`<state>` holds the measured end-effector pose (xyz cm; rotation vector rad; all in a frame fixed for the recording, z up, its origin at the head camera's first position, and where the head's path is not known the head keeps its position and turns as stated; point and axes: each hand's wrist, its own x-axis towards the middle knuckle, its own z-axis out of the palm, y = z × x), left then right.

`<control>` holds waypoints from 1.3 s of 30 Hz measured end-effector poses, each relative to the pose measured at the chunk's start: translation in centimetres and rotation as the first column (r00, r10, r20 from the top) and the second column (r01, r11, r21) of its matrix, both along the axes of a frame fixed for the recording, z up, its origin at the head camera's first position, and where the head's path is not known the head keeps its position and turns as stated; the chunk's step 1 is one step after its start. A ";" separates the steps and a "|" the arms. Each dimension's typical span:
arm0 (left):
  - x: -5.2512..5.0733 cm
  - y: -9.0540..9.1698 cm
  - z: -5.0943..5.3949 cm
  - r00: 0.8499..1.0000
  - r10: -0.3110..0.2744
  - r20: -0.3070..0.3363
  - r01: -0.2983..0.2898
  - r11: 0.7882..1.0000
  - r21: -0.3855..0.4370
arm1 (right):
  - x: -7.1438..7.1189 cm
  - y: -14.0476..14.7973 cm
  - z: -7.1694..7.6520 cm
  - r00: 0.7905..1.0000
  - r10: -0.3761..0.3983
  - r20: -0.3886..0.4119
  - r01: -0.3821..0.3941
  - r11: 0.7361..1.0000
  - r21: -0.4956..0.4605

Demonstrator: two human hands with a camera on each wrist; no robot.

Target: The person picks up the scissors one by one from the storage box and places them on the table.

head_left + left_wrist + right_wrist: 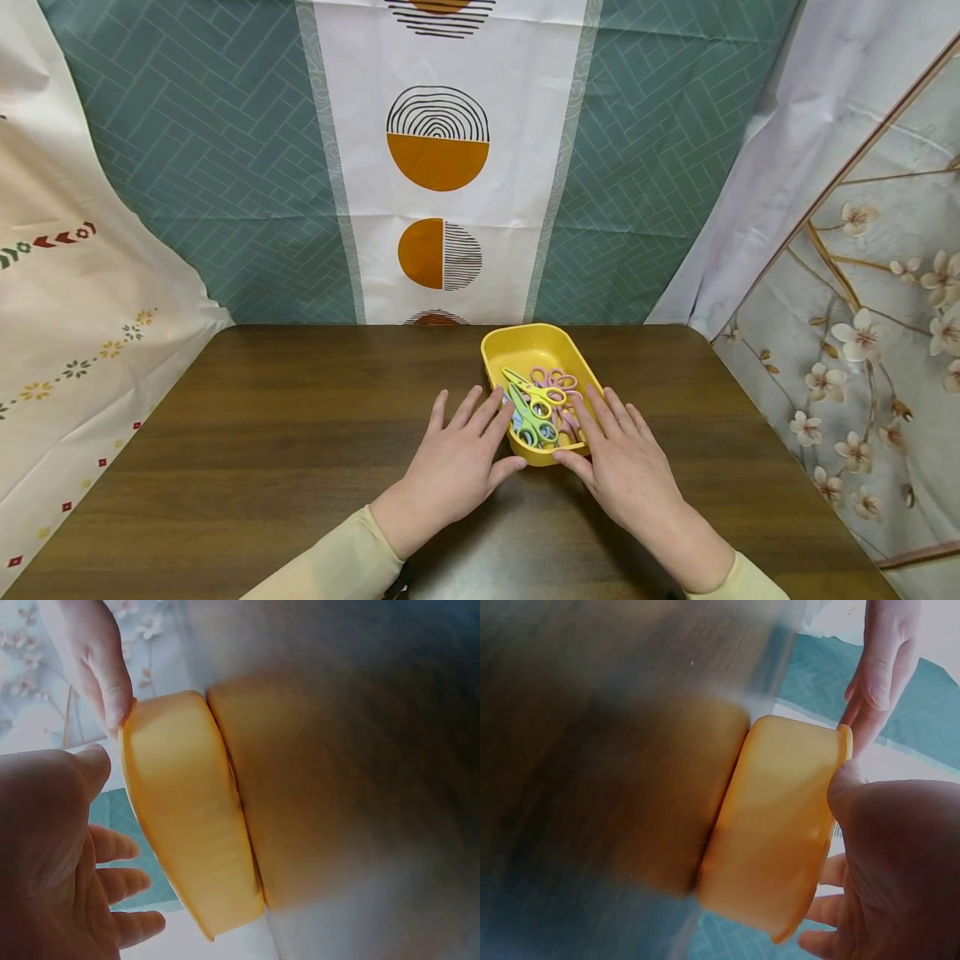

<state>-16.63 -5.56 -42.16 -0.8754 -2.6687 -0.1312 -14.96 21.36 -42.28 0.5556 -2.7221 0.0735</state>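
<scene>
A yellow plastic bin (525, 340) sits on the table with several small scissors inside. On top lie yellow scissors (554, 396) and light green scissors (518, 405); pink scissors (564, 381) and some bluish pieces show around them, partly covered. My left hand (453, 471) is at the bin's left side, fingers spread and fingertips by the rim. My right hand (633, 475) lies over the right rim with fingers extended. In the right wrist view its thumb (846, 784) touches the rim of the bin (772, 825). Neither hand holds any scissors.
The dark wooden table (300, 417) spreads to both sides of the bin. Behind its far edge hangs a green and white patterned cloth (517, 167). Cream cloth (82, 333) borders the left and floral cloth (847, 367) the right.
</scene>
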 end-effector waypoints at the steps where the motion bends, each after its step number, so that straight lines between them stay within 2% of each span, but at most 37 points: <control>1: 0.0 0.0 0.0 1.000 -0.002 -0.001 0.002 1.000 -0.002 | 0.0 0.0 0.0 1.000 -0.004 0.004 0.004 1.000 -0.004; 7: -0.1 0.2 -0.1 1.000 -0.003 -0.002 0.003 1.000 -0.015 | -0.1 -0.1 0.0 1.000 -0.025 0.016 0.026 0.999 -0.027; 16: -0.1 0.4 0.0 1.000 -0.008 0.020 0.009 0.999 -0.041 | -0.2 -0.4 -0.2 1.000 -0.015 0.023 0.016 0.999 -0.037; 32: -0.1 0.1 0.3 0.999 -0.005 0.048 0.008 0.998 -0.066 | 0.1 -1.0 -0.6 0.999 0.049 -0.018 -0.050 0.998 -0.036; 39: -0.2 -0.5 0.4 0.998 0.013 0.057 -0.009 0.998 -0.066 | 0.6 -1.5 -0.5 0.998 0.059 0.014 -0.059 0.998 -0.033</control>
